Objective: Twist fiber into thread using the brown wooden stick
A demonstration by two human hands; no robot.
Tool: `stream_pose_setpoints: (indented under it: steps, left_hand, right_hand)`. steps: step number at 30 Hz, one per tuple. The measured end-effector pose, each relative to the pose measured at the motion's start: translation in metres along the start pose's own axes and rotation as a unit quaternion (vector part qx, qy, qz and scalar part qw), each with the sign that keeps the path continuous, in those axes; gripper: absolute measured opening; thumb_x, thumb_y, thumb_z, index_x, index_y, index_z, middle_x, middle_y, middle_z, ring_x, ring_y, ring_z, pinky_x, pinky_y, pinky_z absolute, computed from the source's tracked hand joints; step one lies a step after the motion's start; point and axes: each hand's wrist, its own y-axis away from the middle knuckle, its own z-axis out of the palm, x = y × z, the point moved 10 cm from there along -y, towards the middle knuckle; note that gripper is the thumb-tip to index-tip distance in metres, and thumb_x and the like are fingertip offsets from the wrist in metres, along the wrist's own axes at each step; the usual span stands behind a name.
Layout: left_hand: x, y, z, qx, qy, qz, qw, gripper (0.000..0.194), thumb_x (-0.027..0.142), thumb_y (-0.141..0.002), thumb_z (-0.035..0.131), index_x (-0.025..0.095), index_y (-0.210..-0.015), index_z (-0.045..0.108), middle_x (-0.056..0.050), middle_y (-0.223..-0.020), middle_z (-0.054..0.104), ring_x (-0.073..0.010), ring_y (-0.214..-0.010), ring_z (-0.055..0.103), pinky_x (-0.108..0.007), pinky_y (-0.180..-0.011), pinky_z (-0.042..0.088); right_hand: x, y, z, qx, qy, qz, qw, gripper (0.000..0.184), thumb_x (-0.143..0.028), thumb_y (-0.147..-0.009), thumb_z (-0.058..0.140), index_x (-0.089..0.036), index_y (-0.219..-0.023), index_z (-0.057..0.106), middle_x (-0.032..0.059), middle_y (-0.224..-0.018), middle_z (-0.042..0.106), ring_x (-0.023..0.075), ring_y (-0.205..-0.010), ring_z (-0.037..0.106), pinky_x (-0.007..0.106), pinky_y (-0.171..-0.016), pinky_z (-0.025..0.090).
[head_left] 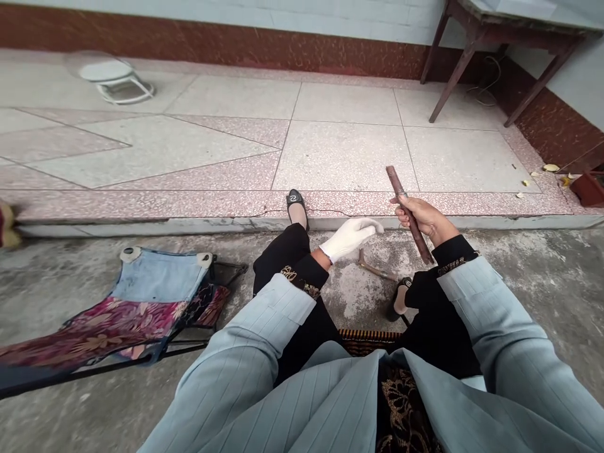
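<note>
In my bare right hand (423, 217) is a reddish-brown stick (418, 238), gripped around its middle and slanting from upper left to lower right. What looks like thin wire (401, 194) circles the stick just above my fingers. My left hand (352, 238) wears a white glove. It hovers to the left of the stick, apart from it, with fingers stretched out toward the right and nothing visible in them. Below, on the concrete between my feet, lies a second, forked or bent stick (377, 270), partly hidden by the glove and my shoe.
A raised tiled step (340, 151) runs across in front, its edge (212, 226) near my left foot. On it stand a white stool (116, 78) and a wooden table (476, 38). A folding fabric chair (155, 277) sits left; a reddish-brown pot (589, 189) stands right, near fallen leaves (550, 168).
</note>
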Motion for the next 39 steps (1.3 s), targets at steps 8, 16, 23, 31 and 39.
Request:
stream_pose_setpoints:
  steps: [8, 16, 23, 31, 39]
  left_hand:
    - [-0.013, 0.003, -0.008, -0.075, -0.273, 0.011, 0.959, 0.029, 0.03, -0.088, 0.045, 0.02, -0.093, 0.071, -0.001, -0.085, 0.069, -0.0152, -0.069, 0.058, -0.025, -0.064, 0.038]
    - [-0.013, 0.005, 0.036, -0.201, -0.301, 0.056, 0.931, 0.029, 0.031, -0.09, 0.045, 0.017, -0.093, 0.07, -0.001, -0.077, 0.065, -0.0126, -0.064, 0.053, -0.024, -0.061, 0.034]
    - [-0.018, -0.009, 0.005, -0.071, -0.061, 0.008, 0.996, 0.03, 0.035, -0.089, 0.051, 0.011, -0.098, 0.066, -0.002, -0.075, 0.06, -0.009, -0.058, 0.045, -0.021, -0.057, 0.036]
    - [-0.028, 0.004, 0.042, -0.15, -0.029, -0.016, 0.988, 0.036, 0.044, -0.092, 0.048, 0.014, -0.097, 0.067, -0.002, -0.076, 0.06, -0.0084, -0.056, 0.042, -0.021, -0.054, 0.032]
    - [-0.017, 0.001, 0.023, -0.123, -0.13, 0.017, 0.984, 0.034, 0.04, -0.092, 0.045, 0.015, -0.089, 0.068, -0.004, -0.087, 0.067, -0.0133, -0.071, 0.055, -0.024, -0.068, 0.04]
  right_hand:
    - [0.011, -0.013, -0.019, 0.053, 0.515, -0.025, 0.855, 0.025, -0.036, -0.09, 0.055, -0.018, -0.105, 0.066, 0.0071, -0.083, 0.066, 0.0166, -0.067, 0.056, 0.027, -0.059, 0.041]
    - [0.088, 0.053, 0.035, -0.373, 0.561, 0.202, 0.71, 0.032, -0.033, -0.086, 0.065, -0.014, -0.111, 0.074, 0.0065, -0.079, 0.069, 0.0158, -0.068, 0.058, 0.026, -0.061, 0.041]
    - [0.001, 0.04, 0.03, -0.249, 0.249, -0.019, 0.936, 0.037, -0.048, -0.086, 0.064, -0.012, -0.094, 0.068, -0.0003, -0.072, 0.059, 0.0075, -0.058, 0.046, 0.021, -0.055, 0.036]
    - [-0.002, 0.004, -0.031, 0.094, 0.505, -0.011, 0.858, 0.024, -0.036, -0.091, 0.052, -0.016, -0.086, 0.063, 0.006, -0.076, 0.062, 0.0134, -0.063, 0.049, 0.026, -0.057, 0.034]
    - [0.069, 0.042, 0.016, -0.294, 0.61, 0.168, 0.716, 0.023, -0.029, -0.087, 0.059, -0.015, -0.096, 0.075, 0.0066, -0.076, 0.065, 0.0152, -0.064, 0.052, 0.029, -0.059, 0.035]
